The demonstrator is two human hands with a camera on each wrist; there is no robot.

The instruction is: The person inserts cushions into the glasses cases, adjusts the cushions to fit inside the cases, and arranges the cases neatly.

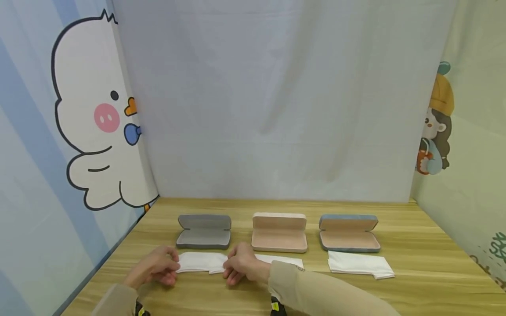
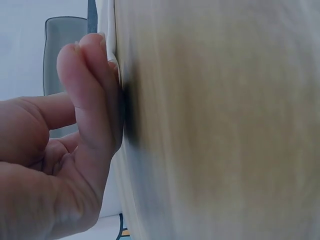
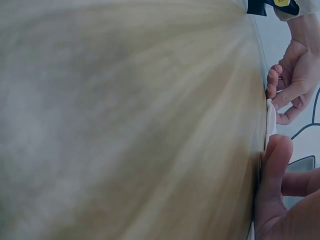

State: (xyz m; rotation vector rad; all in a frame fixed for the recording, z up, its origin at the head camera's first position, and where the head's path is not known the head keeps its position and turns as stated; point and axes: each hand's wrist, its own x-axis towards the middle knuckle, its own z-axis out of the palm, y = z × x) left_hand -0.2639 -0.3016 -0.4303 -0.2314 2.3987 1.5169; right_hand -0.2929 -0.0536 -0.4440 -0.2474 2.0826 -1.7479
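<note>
Beige fabric covers both forearms, a left sleeve and a right sleeve, coming in from the near edge of the bench. Just beyond the cuffs, the left hand and the right hand face each other across a white folded cloth. Each hand's fingers appear to pinch one end of it, left hand at the left end, right hand at the right, so neither is the nearer. Its long axis runs side to side, straight from one set of fingertips to the other. Whether the cloth is pressed to the bench or slightly raised, I cannot tell.

Directly past its far edge stands a grey case, lid raised, its long side roughly parallel to the cloth; that short step away from the body is the relation that counts. Right of it, a second cloth, partly hidden by the right hand, lies before a pale pink-lined case, and a third cloth, slightly slanted, before a blue case. Behind everything hangs a plain pale curtain.
</note>
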